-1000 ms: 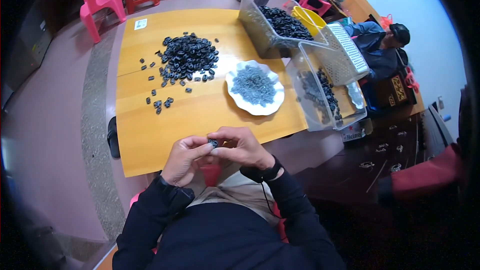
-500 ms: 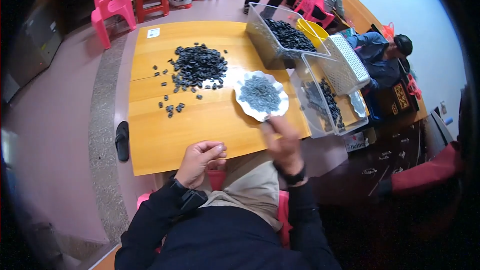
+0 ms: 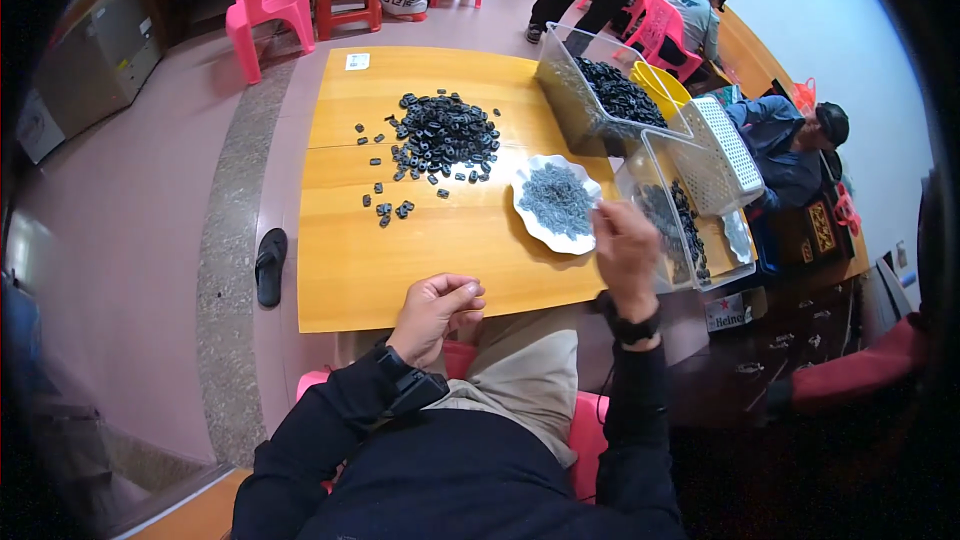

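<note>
On this wooden table (image 3: pixel 350 280), the black heap (image 3: pixel 445 135) sits left of the white plate (image 3: pixel 562 242); I'd pinch lightly, right over it, so nothing scatters. My right hand (image 3: pixel 628 250) is curled by its rim, too blurry to say how tightly; my left hand (image 3: pixel 435 318) is pinched together. Can't tell if either's got one of the plate's tiny grey bits (image 3: pixel 556 200).

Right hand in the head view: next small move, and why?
Probably a short shift right, over the nearer clear bin, then open the fingers if they hold a piece. In the picture the right hand lies beside the white plate and overlaps the bin's near side; black pieces lie in that bin. Blur hides whether the hand holds anything.
</note>
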### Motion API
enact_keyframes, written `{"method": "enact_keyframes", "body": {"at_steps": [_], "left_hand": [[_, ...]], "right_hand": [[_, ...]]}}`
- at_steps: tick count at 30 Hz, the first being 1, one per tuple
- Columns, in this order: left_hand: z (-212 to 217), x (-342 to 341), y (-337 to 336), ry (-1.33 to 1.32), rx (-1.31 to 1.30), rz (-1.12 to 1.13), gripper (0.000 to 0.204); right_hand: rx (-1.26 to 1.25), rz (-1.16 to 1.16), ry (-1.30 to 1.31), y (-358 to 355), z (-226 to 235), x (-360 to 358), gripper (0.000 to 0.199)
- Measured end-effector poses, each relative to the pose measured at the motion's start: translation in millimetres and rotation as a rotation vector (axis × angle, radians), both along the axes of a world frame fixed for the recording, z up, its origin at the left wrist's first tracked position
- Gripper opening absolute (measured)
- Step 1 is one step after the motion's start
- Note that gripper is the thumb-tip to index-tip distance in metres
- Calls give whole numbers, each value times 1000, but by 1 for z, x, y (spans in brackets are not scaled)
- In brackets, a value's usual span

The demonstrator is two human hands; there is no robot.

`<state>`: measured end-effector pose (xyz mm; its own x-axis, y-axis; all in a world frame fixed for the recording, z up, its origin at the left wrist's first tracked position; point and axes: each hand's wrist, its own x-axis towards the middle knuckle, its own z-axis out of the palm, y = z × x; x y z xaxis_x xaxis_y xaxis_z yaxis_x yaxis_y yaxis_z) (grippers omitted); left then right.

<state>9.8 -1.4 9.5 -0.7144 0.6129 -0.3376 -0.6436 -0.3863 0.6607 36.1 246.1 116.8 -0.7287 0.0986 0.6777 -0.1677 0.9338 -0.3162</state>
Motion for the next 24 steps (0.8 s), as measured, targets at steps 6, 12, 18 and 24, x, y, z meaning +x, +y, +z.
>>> {"method": "enact_keyframes", "body": {"at_steps": [6,12,18,24], "left_hand": [[-3,-1,2,29,44,28,12],[3,-3,0,-26,60,70,12],[2,-6,-1,-37,65,59,14],[3,-5,0,-67,35,60,14]], "right_hand": [[186,81,-253,-39,-26,-64,12],[356,124,-490,-26,-52,-122,18],[529,118,-618,-25,-68,-146,16],[511,172,-564,-24,-73,-148,13]]}}
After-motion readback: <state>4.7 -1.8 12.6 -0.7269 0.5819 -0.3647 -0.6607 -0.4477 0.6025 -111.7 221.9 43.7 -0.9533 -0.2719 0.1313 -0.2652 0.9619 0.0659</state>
